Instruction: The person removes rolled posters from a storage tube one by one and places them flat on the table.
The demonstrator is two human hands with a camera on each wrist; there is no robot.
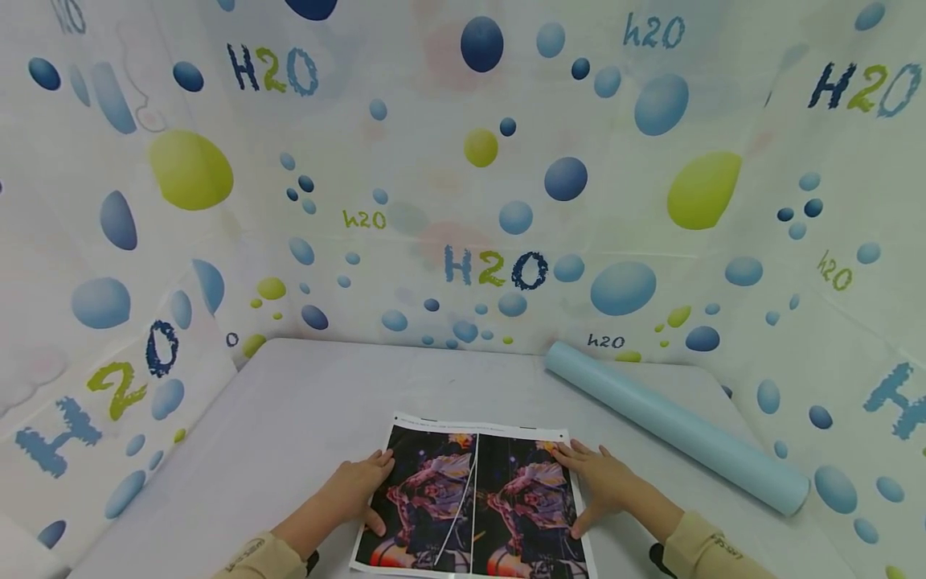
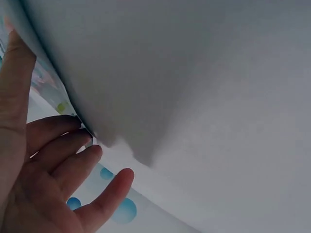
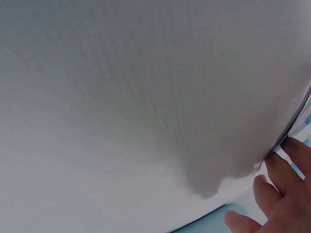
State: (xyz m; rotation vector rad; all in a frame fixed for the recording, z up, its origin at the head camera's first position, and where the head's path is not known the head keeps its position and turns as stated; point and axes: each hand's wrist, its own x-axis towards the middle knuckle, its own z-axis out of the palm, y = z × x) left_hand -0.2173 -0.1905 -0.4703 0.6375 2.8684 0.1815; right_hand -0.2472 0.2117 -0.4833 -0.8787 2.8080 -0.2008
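In the head view a printed sheet (image 1: pixel 522 503) lies at the near middle of the white table, with two similar dark, colourful pictures side by side and a white border. A thin white line crosses its left picture; whether printed or a separate thing, I cannot tell. My left hand (image 1: pixel 357 488) touches the sheet's left edge, thumb and fingers spread apart. On the opposite side, my right hand (image 1: pixel 602 481) rests its fingertips on the right edge, spread likewise. Both wrist views show the left hand (image 2: pixel 63 165) and right hand (image 3: pixel 284 189) with loosely extended fingers near an edge.
A long light-blue roll (image 1: pixel 673 426) lies diagonally on the table's right side. The white tabletop (image 1: pixel 311 402) reaches back to a curtain (image 1: pixel 419 169) printed with blue and green drops and "H2O". The curtain also hangs at left and right.
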